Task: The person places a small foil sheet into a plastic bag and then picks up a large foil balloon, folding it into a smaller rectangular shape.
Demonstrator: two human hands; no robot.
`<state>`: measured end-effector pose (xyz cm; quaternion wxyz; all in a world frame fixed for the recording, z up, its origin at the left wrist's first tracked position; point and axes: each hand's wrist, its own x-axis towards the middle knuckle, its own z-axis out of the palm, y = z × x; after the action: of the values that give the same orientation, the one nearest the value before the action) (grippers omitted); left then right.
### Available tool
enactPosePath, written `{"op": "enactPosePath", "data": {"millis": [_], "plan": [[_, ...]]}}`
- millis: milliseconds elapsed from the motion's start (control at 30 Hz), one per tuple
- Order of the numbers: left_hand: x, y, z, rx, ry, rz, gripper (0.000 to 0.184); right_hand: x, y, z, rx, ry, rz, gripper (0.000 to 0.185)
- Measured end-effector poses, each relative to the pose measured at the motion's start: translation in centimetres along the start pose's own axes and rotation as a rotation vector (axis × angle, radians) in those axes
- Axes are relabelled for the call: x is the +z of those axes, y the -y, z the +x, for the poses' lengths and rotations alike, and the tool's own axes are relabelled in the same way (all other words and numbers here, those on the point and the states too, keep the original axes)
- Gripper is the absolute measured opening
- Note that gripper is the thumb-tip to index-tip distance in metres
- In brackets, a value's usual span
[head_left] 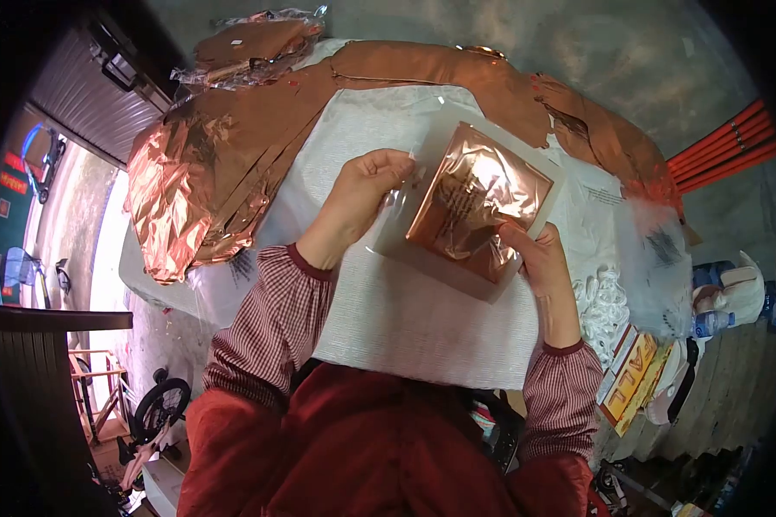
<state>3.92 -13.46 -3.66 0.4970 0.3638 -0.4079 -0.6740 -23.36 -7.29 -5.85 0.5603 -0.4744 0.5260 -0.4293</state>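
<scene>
Over a white, ribbed sheet, the left hand pinches a translucent plastic sleeve by its edge; the right hand clamps a flat, square, copper-coloured foil packet against it, thumb on top. The packet looks light, slick, easily creased: best held by opposite edges.

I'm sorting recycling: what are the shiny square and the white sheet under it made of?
Shiny square: probably foil or metallised film, glossy copper-coloured, given its glare and sharp creases. White sheet: perhaps foam or fabric, matte, from its finely ribbed surface.
</scene>
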Motion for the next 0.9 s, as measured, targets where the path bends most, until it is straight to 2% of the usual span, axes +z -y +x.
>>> {"op": "enactPosePath", "data": {"millis": [67, 133, 167, 200, 267, 300, 333, 367, 433, 500, 567, 667, 733, 767, 800, 867, 900], "plan": [[0.6, -0.8, -0.5, 0.029, 0.008, -0.041, 0.03, 0.6, 0.1, 0.1, -0.002, -0.019, 0.083, 0.015], [1.6, -1.7, -1.2, -0.181, 0.034, -0.514, 0.039, 1.8, 0.4, 0.2, -0.07, -0.158, 0.406, 0.017], [1.9, -1.0, -0.7, -0.205, 0.156, -0.61, 0.046, 1.5, 0.1, 0.3, -0.05, -0.127, 0.466, 0.022], [2.4, -0.1, -0.9, -0.204, 0.171, -0.61, 0.046, 1.7, 0.7, 0.1, -0.062, -0.136, 0.462, 0.022], [3.6, 1.4, -2.3, -0.107, 0.295, -0.408, 0.042, 4.2, 2.1, -0.4, -0.071, -0.223, 0.435, 0.026], [4.1, 1.7, -3.0, -0.103, 0.306, -0.406, 0.042, 6.0, 2.4, -0.3, -0.208, -0.26, 0.433, 0.02], [4.6, 1.9, -3.6, -0.17, 0.285, -0.178, 0.041, 7.1, 1.8, 0.4, -0.263, -0.368, 0.438, 0.02], [4.8, 2.0, -3.8, -0.233, 0.26, 0.048, 0.039, 6.9, 2.0, 0.1, -0.203, -0.322, 0.438, 0.02], [4.4, 2.2, -3.2, -0.217, 0.242, 0.016, 0.036, 6.5, 2.5, -0.4, -0.145, -0.281, 0.434, 0.02], [3.9, 2.0, -2.9, -0.2, 0.215, -0.02, 0.033, 6.1, 2.9, -0.7, -0.045, -0.123, 0.423, 0.02], [3.5, 1.4, -2.4, -0.159, 0.089, -0.005, 0.029, 5.1, 2.4, -0.7, -0.055, -0.078, 0.403, 0.019], [2.0, 1.9, -1.3, -0.073, 0.062, -0.053, 0.028, 4.0, 2.8, -0.7, -0.107, -0.044, 0.385, 0.018], [1.4, 1.7, -0.8, -0.08, 0.081, -0.052, 0.028, 3.0, 2.6, -0.4, -0.314, -0.238, 0.532, 0.011], [1.1, 1.6, -0.7, -0.093, 0.099, -0.046, 0.027, 2.6, 2.7, -0.2, -0.38, -0.409, 0.489, 0.011], [1.0, 1.2, -0.7, -0.094, 0.102, -0.047, 0.027, 2.2, 3.0, -0.2, -0.38, -0.412, 0.487, 0.011], [1.0, 0.1, -0.9, -0.144, 0.109, -0.07, 0.032, 1.3, 3.6, -0.4, -0.441, -0.654, 0.352, 0.019], [1.0, 0.1, -0.8, -0.144, 0.11, -0.07, 0.032, 0.9, 3.9, -0.6, -0.407, -0.544, 0.378, 0.027]]}}
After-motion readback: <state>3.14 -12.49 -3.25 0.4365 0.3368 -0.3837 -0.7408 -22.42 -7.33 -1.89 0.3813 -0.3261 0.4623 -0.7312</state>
